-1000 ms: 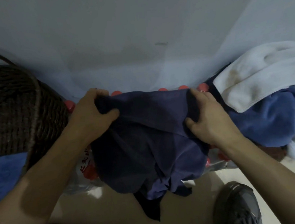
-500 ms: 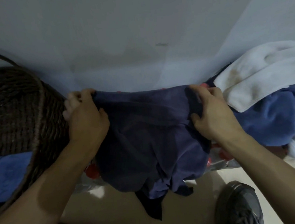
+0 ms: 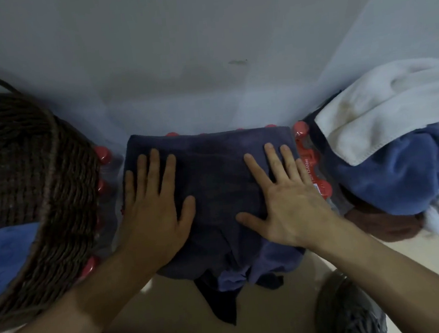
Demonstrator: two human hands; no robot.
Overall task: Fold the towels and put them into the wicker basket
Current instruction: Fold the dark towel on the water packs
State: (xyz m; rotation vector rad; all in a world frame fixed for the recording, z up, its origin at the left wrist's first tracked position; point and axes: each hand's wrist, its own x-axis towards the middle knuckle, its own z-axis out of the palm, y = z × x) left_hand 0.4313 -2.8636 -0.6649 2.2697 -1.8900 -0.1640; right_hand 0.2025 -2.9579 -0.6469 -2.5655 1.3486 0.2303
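Pale blue-grey wall (image 3: 202,48) is filling the background, dim and bare but for a small dark mark. Below it a shrink-wrapped pack of red-capped bottles (image 3: 309,163) is serving as the work surface; most of it is lying hidden under cloth, with only caps and a strip of printed wrap showing at the edges.

A dark navy towel (image 3: 213,172) is lying folded over the pack, its far edge straight along the wall side, its near edge hanging ragged toward the beige floor (image 3: 172,311). How many layers it has cannot be made out.

The left hand (image 3: 152,212) is pressing flat on the towel's left part, fingers straight and slightly spread. The right hand (image 3: 287,200) is pressing flat on the right part, fingers likewise straight and apart. Neither is gripping anything.

The wicker basket (image 3: 42,182) is standing just beside the pack on the left, cut off by the frame edge, with a blue towel (image 3: 5,254) partly visible inside it. To the right a heap is waiting: a stained white towel (image 3: 383,107) is draping over a mid-blue towel (image 3: 399,177), with other cloth beneath too dark to identify.

A grey shoe (image 3: 350,311) is showing at the lower right, cut off.
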